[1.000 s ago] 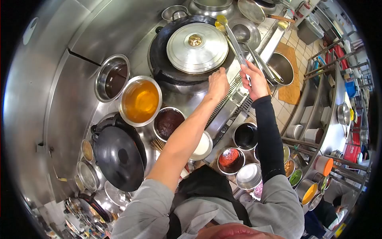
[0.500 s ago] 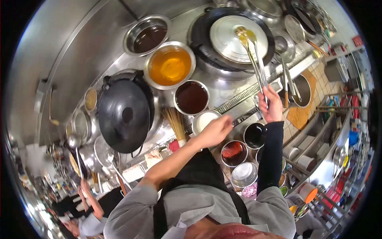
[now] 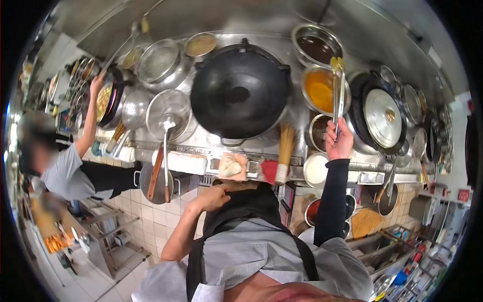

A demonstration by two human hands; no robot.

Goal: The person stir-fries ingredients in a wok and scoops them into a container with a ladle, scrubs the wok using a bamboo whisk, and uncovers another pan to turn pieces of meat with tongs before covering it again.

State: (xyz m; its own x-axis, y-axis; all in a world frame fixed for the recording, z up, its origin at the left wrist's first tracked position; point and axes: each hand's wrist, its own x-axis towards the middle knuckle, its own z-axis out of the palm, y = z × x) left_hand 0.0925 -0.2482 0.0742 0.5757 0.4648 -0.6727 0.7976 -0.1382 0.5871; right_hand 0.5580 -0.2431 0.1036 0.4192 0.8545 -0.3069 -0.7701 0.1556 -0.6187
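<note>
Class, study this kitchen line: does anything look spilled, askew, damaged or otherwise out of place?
One oddity: the large black wok sits upside down on its burner, domed bottom up. The right hand holds long metal tongs over the steel bowl of orange liquid. No spills or damage show.

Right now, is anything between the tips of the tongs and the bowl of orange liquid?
Nothing visible. The right hand holds the tongs, whose tips hang over the bowl of orange liquid with no lid or utensil across it.
</note>
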